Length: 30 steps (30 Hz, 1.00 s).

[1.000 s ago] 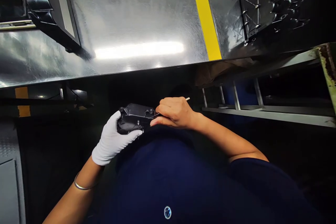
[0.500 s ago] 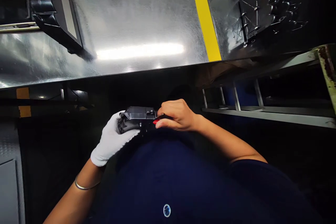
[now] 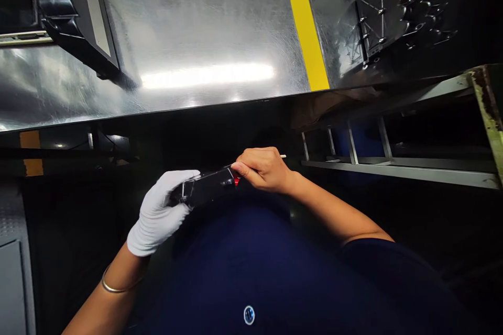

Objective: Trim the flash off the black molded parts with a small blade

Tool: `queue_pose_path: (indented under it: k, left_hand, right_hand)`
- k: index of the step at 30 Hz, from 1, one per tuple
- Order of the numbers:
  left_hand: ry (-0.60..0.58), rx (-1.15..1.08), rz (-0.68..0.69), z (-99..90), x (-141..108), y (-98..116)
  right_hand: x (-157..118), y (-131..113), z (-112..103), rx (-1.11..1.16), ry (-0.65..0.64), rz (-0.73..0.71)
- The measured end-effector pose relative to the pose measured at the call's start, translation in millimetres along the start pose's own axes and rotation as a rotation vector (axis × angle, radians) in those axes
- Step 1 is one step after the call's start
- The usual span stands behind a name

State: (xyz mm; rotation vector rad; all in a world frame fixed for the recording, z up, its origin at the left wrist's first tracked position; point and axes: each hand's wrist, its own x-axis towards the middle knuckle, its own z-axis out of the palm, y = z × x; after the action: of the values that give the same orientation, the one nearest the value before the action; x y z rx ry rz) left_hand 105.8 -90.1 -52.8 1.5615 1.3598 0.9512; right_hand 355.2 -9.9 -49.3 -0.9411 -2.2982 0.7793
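Slippage looks like the main risk: the black plastic housing (image 3: 208,187) lies tilted and is held only near its two ends, so a twist of either wrist could drop it or strain the small red tab (image 3: 236,180) at its end. The thin white stick (image 3: 283,156) could also slide if the right hand's (image 3: 264,170) grip loosens.

The white-gloved left hand (image 3: 157,214) has its fingers (image 3: 184,176) closed narrowly around one end of the housing. The right hand's fingers (image 3: 245,169) form a tight pinch at the other end, touching the housing just beside the red tab, while the stick pokes out beyond the knuckles; whether they hold the stick, I cannot tell. The housing sits between both sets of fingers, above a navy shirt (image 3: 251,267)
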Motion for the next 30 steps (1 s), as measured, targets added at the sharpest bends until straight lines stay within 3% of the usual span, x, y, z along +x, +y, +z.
queue_pose_path:
  k: [7,11,14,18,23,30]
  left_hand:
    - [-0.040,0.000,0.152,-1.9,5.1,9.0]
    - [-0.045,-0.017,0.066,-3.4,6.7,10.0]
    - [-0.042,-0.110,-0.186,-7.2,9.6,3.7]
    - [-0.128,-0.214,-0.456,-13.7,17.9,-8.3]
    - [-0.271,-0.219,-0.511,-13.9,20.1,-16.5]
    - [-0.269,-0.186,-0.502,-15.1,18.3,-17.7]
  right_hand:
    - [0.7,1.4,-13.6,0.332,-0.258,0.040]
    - [0.1,0.3,-18.5,0.469,-0.369,0.006]
    - [3.6,0.9,-16.2,0.450,-0.272,-0.057]
    - [17.6,-1.7,-11.7,0.188,-0.124,-0.185]
    - [30.9,-5.9,-6.1,0.012,-0.182,-0.278]
    - [27.7,-4.8,0.7,0.003,-0.132,-0.274]
